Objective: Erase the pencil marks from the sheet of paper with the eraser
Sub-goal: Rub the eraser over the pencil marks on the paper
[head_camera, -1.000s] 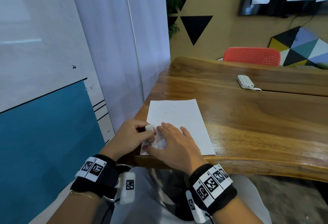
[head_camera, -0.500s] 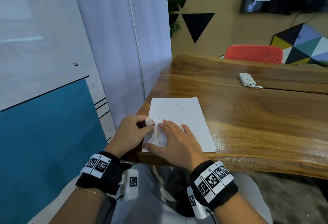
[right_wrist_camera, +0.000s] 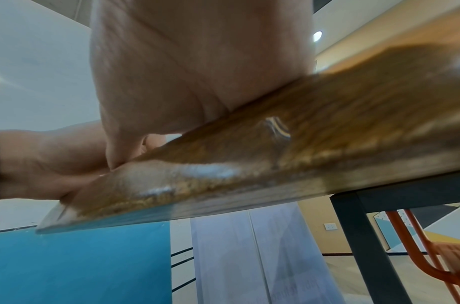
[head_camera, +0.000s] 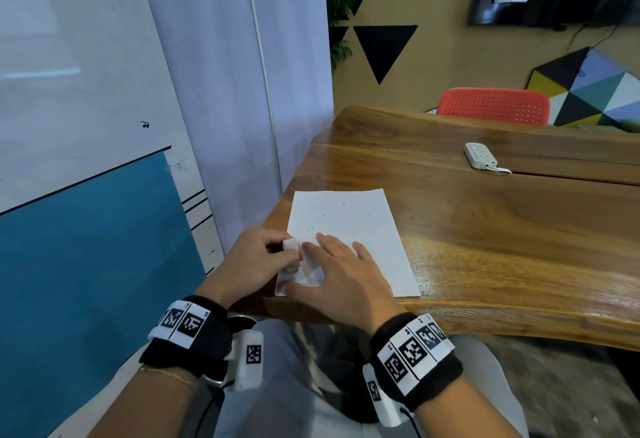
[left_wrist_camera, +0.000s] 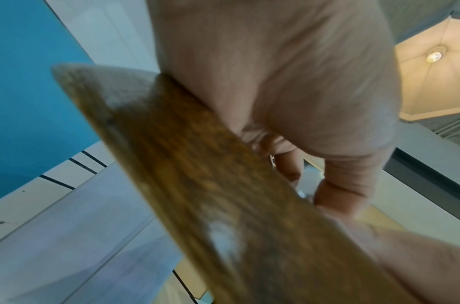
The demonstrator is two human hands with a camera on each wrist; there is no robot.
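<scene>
Curled around the small white eraser (head_camera: 291,245), the left hand (head_camera: 254,264) pinches it tight at the near left edge of the sheet of paper (head_camera: 349,229). A moment ago the eraser sat a little lower; now it has slid up a bit, so the rubbing looks under way. Faint pencil marks (head_camera: 343,210) still show farther up. Beside it, the right hand (head_camera: 341,274) lies flat with straight fingers, pressing the sheet onto the wooden table (head_camera: 485,229).
</scene>
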